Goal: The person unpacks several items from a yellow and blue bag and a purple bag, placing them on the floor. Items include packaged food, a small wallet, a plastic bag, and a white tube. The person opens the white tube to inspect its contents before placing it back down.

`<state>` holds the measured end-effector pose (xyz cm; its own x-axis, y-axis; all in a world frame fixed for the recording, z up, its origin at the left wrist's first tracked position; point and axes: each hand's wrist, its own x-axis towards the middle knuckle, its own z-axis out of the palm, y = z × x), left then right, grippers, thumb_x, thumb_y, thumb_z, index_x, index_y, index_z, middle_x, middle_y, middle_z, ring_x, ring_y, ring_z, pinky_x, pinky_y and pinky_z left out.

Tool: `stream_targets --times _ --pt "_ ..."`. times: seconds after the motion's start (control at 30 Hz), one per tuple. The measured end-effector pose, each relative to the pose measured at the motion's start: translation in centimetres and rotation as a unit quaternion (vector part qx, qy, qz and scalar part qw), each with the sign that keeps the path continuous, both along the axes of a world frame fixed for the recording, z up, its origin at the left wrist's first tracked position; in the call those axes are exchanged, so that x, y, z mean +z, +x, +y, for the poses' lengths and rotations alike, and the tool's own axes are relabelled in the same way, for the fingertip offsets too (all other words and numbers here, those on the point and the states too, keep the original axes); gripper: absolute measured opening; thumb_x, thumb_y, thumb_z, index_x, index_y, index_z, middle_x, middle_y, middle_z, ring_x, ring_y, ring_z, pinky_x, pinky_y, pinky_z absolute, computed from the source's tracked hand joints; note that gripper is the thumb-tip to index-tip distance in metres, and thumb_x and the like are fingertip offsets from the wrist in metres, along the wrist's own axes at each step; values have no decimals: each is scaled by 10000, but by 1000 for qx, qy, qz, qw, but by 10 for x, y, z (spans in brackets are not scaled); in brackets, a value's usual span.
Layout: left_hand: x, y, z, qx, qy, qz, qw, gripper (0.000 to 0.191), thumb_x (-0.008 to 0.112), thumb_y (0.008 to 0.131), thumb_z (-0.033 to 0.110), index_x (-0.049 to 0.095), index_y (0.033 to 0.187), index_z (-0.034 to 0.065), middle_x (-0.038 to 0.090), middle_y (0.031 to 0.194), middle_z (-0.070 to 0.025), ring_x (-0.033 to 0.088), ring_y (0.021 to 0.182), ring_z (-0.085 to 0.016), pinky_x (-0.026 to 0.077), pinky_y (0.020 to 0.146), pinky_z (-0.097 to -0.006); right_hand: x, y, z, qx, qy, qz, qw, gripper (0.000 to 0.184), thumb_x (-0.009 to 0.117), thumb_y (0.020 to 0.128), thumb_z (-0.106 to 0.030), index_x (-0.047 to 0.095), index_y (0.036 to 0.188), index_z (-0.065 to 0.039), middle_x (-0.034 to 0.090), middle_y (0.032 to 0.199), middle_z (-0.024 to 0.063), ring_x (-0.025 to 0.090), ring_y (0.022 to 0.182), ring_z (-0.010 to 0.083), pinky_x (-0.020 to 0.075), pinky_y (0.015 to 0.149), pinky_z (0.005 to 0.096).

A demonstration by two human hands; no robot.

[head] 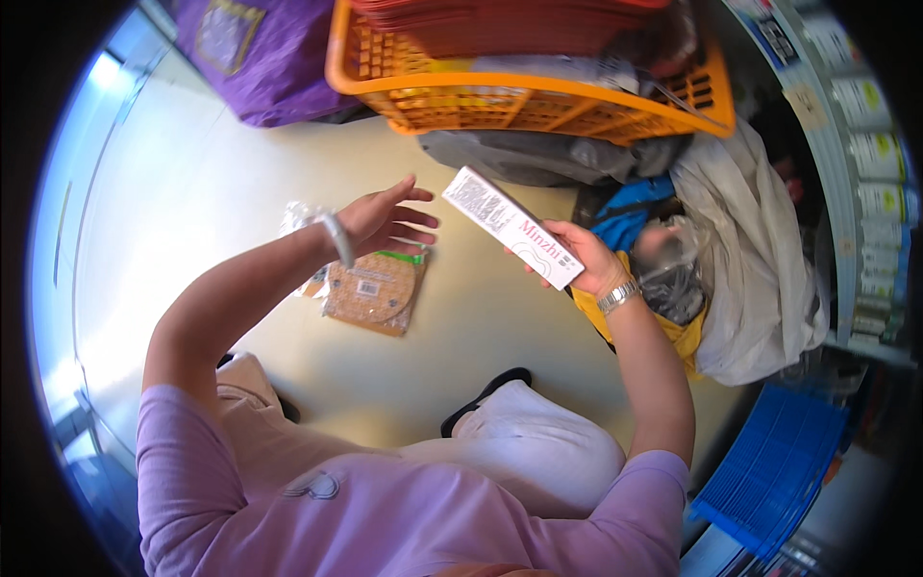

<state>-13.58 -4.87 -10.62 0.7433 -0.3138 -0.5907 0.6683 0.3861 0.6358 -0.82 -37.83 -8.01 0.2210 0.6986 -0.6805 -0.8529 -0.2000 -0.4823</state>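
Observation:
My right hand [585, 254] grips a long white carton [513, 229] by its lower end, above the floor. The carton is tilted, its far end towards the upper left, and it bears printed writing. To the left of that end, my left hand [389, 220] is held out with spread fingers and nothing in it. Under and beyond my left hand, a flat square package [375, 296] in clear film lies on the floor, with a green strip and a barcode label. More clear wrapping [296, 216] shows beside it, partly hidden by my left forearm.
An orange plastic basket [519, 101] with stacked red items [505, 29] stands ahead, on a grey bag [533, 159]. A purple bag [288, 65] lies left of it. An opened sack [750, 274] is at right, before shelves of small containers [876, 159]. Blue plastic racks [771, 469] lie lower right.

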Motion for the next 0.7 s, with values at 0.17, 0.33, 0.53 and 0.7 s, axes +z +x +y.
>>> stream_targets --times 0.17,0.33,0.53,0.7 --pt "1 -16 40 11 -124 87 988 634 384 1026 574 484 1331 28 618 1209 -187 682 1035 -234 603 883 -346 3 4 89 179 -57 -156 970 384 574 1000 -302 627 1272 -36 714 1086 83 696 914 144 600 700 332" --pt "-5 -57 85 46 -126 32 990 384 617 975 222 487 1300 64 578 1277 -145 628 1147 -248 581 951 -350 -2 -31 129 153 1 -190 970 470 578 1008 -358 540 1356 -45 684 1127 63 651 1009 131 570 834 346" --pt "1 -89 120 27 -101 -31 994 430 639 931 56 447 1316 69 531 1334 -115 541 1249 -234 521 1025 -375 -1 -21 143 189 10 -87 978 449 540 1027 -307 485 1375 -28 647 1202 129 684 989 227 592 810 378" --pt "-10 -102 137 16 -92 -49 994 493 630 885 -88 447 1317 63 514 1354 -103 498 1306 -226 450 1111 -350 -2 -27 155 130 24 -118 984 412 554 1015 -184 480 1380 -8 632 1252 159 679 1069 274 589 873 370"
